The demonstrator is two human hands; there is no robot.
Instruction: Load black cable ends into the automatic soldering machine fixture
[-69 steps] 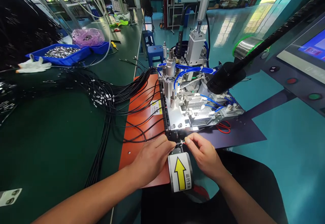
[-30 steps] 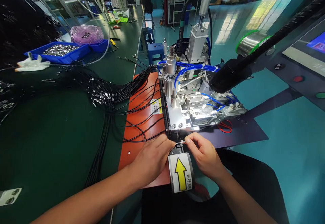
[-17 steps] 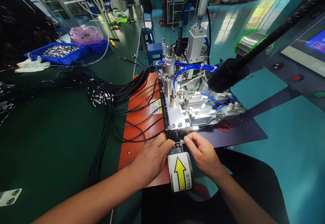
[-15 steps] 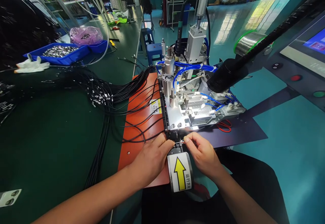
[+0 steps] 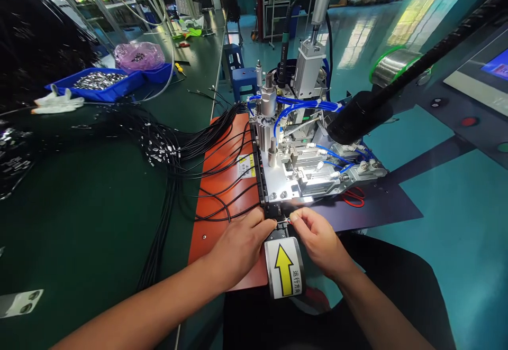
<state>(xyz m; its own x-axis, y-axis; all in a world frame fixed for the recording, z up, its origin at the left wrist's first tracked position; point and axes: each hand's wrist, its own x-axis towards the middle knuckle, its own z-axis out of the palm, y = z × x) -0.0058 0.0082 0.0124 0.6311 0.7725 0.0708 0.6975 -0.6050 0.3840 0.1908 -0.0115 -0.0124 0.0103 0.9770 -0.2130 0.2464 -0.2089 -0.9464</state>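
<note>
At the near end of the machine's black track [image 5: 281, 229], my left hand [image 5: 248, 236] is closed with thumb and forefinger pinched on a cable end, mostly hidden by the fingers. My right hand [image 5: 313, 233] pinches a small metal connector piece [image 5: 286, 221] from the other side. The two fingertips are a short gap apart. Just below them is a rounded cover with a yellow arrow [image 5: 283, 270]. Black cables [image 5: 216, 167] lie across the orange plate [image 5: 204, 249], left of the metal machine [image 5: 278, 178].
Bundled cables with metal ends [image 5: 161, 152] lie on the green table [image 5: 91, 218]. Farther back are a blue tray [image 5: 115, 93] of metal parts, a pink bag [image 5: 138, 56] and a white glove [image 5: 59, 101]. A black flexible tube [image 5: 357, 120] and control panel [image 5: 484, 112] stand right.
The whole view has shifted slightly, so things appear a little farther right. Both hands keep their pinch at the same spot on the track.
</note>
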